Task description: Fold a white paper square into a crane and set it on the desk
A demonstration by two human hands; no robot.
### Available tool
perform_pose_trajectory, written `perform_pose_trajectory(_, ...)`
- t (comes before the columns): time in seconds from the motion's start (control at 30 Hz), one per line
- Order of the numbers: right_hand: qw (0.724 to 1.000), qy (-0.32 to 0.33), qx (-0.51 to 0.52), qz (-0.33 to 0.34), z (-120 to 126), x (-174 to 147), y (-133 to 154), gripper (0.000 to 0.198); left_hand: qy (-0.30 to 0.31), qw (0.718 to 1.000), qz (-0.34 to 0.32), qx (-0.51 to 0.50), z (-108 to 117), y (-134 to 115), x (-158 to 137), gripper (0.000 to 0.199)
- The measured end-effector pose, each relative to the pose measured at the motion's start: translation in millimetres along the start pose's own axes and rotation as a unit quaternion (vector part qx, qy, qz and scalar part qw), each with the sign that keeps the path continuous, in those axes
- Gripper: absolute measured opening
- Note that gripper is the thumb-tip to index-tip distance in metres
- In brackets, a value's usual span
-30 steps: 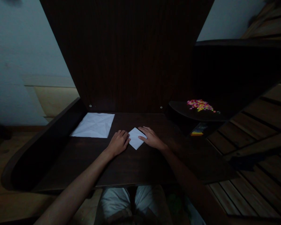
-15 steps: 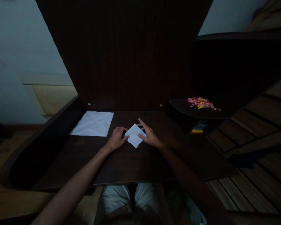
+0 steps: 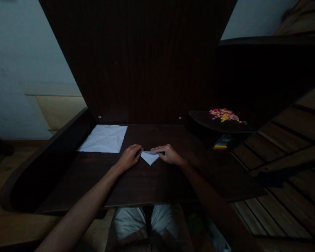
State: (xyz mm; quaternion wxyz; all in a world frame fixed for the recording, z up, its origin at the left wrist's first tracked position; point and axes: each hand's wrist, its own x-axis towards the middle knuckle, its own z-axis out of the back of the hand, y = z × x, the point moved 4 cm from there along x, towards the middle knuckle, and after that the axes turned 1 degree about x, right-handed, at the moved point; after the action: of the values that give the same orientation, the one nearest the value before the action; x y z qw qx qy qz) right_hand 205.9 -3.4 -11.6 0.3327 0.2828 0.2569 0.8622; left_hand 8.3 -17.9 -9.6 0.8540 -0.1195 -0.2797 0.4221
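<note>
A small folded piece of white paper (image 3: 150,158) lies on the dark desk in front of me, its lower corner pointing towards me and its top edge now a straight fold. My left hand (image 3: 131,155) pinches the paper's left corner, fingers curled. From the other side, my right hand (image 3: 168,154) grips the right corner, with its fingers laid along the upper fold and the thumb below. The fingers hide both side corners of the paper.
A larger creased white sheet (image 3: 104,138) lies at the desk's left back. Small pink and yellow pieces (image 3: 224,114) are heaped on a rounded shelf (image 3: 201,119) at right. A raised side panel (image 3: 47,154) borders the desk's left; a tall dark board (image 3: 141,63) stands behind.
The paper's upper corner has gone down, turning the diamond into a downward-pointing triangle. My right hand's raised fingers have come down onto the fold.
</note>
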Motion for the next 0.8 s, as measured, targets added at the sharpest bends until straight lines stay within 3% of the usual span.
perform_pose_trajectory(0.17, 1.000, 0.021, -0.011, 0.020, -5, 0, -2, 0.047, 0.066, 0.995, -0.061, 0.044, -9, -2, -6, 0.044)
perform_pose_trajectory(0.4, 0.996, 0.035, -0.083, 0.018, -11, 0, 4, 0.048, 0.132, 0.976, -0.097, 0.147, -15, -8, -8, 0.042)
perform_pose_trajectory(0.67, 0.994, 0.039, -0.102, 0.000, -13, 0, 15, 0.043, 0.129, 0.967, -0.063, 0.212, -14, -28, -7, 0.033)
perform_pose_trajectory(0.8, 0.993, 0.038, -0.112, -0.010, -15, 1, 16, 0.036, 0.091, 0.972, -0.049, 0.212, -13, -39, -6, 0.027)
